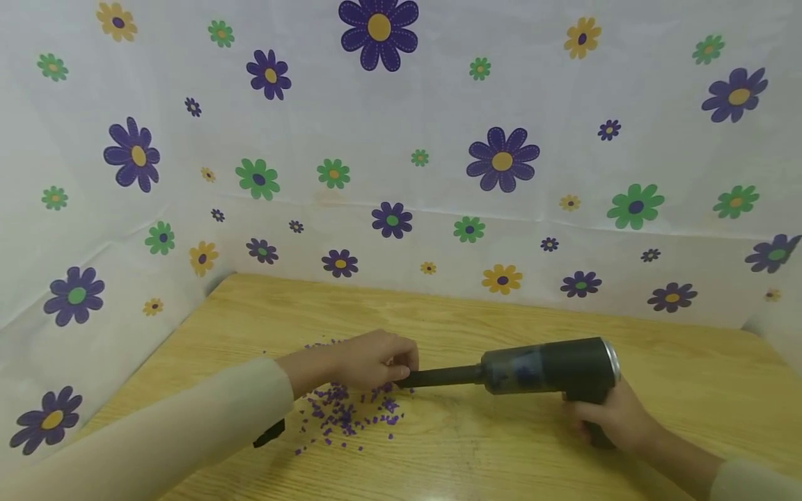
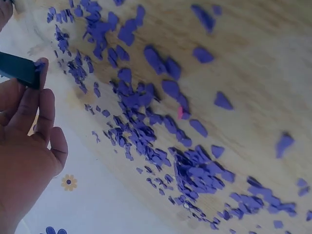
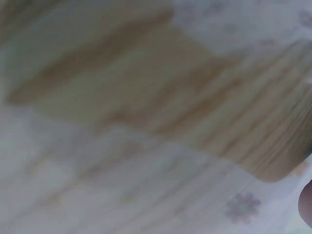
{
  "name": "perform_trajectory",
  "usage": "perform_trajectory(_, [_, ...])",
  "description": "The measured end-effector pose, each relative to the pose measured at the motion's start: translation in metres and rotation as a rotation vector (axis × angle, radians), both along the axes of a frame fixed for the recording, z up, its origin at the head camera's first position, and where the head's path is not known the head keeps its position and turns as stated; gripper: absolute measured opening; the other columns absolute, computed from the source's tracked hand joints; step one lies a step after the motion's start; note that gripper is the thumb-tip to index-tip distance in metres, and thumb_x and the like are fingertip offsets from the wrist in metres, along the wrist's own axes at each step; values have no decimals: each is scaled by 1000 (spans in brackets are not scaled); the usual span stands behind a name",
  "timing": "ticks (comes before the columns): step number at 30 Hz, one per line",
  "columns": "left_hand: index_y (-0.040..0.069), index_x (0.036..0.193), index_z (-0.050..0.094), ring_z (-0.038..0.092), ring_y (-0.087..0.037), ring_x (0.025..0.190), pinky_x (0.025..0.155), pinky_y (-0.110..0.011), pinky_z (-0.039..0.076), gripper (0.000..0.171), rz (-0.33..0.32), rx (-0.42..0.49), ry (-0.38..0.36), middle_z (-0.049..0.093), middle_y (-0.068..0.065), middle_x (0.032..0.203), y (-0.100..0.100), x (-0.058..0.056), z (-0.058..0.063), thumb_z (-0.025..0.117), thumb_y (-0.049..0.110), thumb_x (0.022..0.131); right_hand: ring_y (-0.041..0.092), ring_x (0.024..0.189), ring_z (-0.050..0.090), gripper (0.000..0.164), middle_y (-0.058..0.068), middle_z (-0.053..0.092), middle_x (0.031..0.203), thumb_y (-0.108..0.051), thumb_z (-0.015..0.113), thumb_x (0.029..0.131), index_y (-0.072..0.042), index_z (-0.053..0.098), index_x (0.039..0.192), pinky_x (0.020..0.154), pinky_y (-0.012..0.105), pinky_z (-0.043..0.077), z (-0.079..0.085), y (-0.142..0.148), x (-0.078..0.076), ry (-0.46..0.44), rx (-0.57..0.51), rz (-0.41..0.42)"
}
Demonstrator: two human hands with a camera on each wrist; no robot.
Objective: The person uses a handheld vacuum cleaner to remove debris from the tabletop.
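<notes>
A black handheld vacuum cleaner point(image 1: 564, 365) with a clear dust chamber is gripped at its handle by my right hand point(image 1: 620, 417). Its slim nozzle point(image 1: 445, 376) points left, low over the table. At the nozzle's tip, my left hand point(image 1: 372, 358) pinches it with curled fingers. The left wrist view shows the fingers point(image 2: 46, 109) around the nozzle mouth, where a bit of purple sticks out. Small purple scraps point(image 1: 338, 416) lie scattered on the wood beneath and in front of the left hand. The right wrist view is blurred, with only a fingertip point(image 3: 306, 204) at its edge.
The light wooden table point(image 1: 464, 452) ends at a white cloth point(image 1: 426, 118) printed with flowers, which stands behind it and along the sides. A tiny pink piece point(image 2: 180, 112) lies among the purple scraps. A black strap point(image 1: 269, 434) shows under the left sleeve.
</notes>
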State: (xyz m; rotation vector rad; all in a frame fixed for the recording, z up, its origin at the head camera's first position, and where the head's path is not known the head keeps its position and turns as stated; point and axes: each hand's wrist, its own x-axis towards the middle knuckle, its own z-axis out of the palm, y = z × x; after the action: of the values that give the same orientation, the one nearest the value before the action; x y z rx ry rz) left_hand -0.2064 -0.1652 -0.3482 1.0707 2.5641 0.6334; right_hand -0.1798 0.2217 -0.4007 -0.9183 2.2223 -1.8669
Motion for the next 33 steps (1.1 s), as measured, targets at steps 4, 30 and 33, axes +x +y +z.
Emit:
perform_trajectory(4, [15, 112, 67, 58, -6, 87, 83, -25, 51, 21, -25, -25, 2, 67, 5, 98, 6, -5, -1, 49, 12, 103, 18, 40, 55, 12, 3, 59, 57, 19, 57, 82, 13, 49, 88, 35, 35, 48, -1, 4, 0, 10, -21, 13])
perform_trajectory(30, [8, 102, 76, 71, -11, 87, 85, -25, 57, 14, -36, -52, 223, 77, -2, 96, 20, -24, -9, 65, 14, 96, 17, 37, 54, 13, -3, 58, 55, 14, 60, 84, 11, 49, 91, 38, 36, 48, 7, 9, -3, 1, 113, -105])
perform_trajectory(33, [10, 99, 77, 69, -6, 81, 80, -21, 56, 12, -43, -51, 195, 77, 0, 92, 18, -22, -10, 67, 15, 95, 16, 39, 55, 13, -3, 58, 57, 13, 61, 84, 10, 50, 91, 38, 35, 48, 7, 9, -4, 5, 116, -85])
